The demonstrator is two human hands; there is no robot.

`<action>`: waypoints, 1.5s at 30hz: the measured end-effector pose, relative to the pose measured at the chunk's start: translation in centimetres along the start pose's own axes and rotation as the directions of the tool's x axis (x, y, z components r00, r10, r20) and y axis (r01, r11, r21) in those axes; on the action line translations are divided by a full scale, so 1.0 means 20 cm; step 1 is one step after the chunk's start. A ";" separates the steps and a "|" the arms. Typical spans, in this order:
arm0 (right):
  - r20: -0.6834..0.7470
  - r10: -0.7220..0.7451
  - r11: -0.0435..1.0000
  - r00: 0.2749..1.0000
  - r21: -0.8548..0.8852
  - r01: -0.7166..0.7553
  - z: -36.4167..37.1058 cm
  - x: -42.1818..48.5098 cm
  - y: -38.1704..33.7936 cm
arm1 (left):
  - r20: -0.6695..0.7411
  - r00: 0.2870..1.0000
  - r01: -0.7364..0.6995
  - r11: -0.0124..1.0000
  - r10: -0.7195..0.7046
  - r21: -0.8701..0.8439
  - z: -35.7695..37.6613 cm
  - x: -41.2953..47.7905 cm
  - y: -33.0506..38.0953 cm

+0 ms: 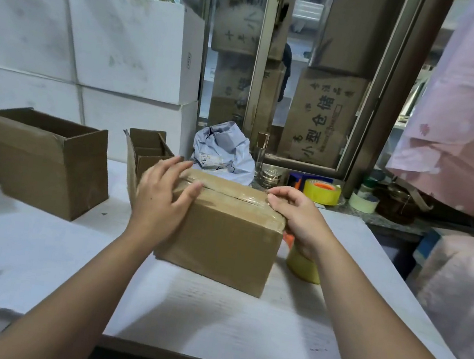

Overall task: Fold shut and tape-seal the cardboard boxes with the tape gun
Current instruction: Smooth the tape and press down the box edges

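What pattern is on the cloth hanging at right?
The cloth is pink with darker leaf shapes and pale spots; head view.

Brown cardboard box (222,232), flaps closed, clear tape (228,189) along top seam; yellow-rolled tape gun (304,266) just beside its right end.

White table (36,257), metal-framed window (264,61)

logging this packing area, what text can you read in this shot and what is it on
"小型仓储": handwritten, turned sideways, on the brown cardboard sheet behind the window.
Smaller characters along its top edge: too blurred.
Upper cardboard sheet: handwriting, blurred by the glass.
Label on the grey mailer bag: too small.
Small mark on the white box: too small.
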State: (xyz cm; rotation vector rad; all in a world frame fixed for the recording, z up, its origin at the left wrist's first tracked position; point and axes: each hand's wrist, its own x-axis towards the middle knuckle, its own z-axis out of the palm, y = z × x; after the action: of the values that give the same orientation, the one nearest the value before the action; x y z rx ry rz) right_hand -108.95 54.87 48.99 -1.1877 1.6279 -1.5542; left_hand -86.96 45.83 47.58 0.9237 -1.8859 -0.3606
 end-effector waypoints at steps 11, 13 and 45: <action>-0.326 -0.174 0.931 0.929 -0.363 0.046 0.05 0.01 -0.07 | 0.198 0.974 -0.192 0.872 0.113 0.450 -0.10 -0.08 0.02; -0.275 -0.207 0.900 0.939 -0.430 0.073 0.08 0.01 -0.06 | 0.147 0.978 -0.205 0.823 0.149 0.529 -0.07 -0.10 0.06; -0.480 -0.239 0.812 0.844 -0.576 -0.097 -0.02 0.06 0.12 | 0.126 0.992 -0.033 0.996 0.022 0.083 0.14 -0.15 0.28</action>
State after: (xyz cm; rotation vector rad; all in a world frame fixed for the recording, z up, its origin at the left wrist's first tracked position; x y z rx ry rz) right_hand -110.40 53.81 46.88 -1.1701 2.6088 -1.5691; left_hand -91.21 51.35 47.61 0.9491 -2.0399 -0.3307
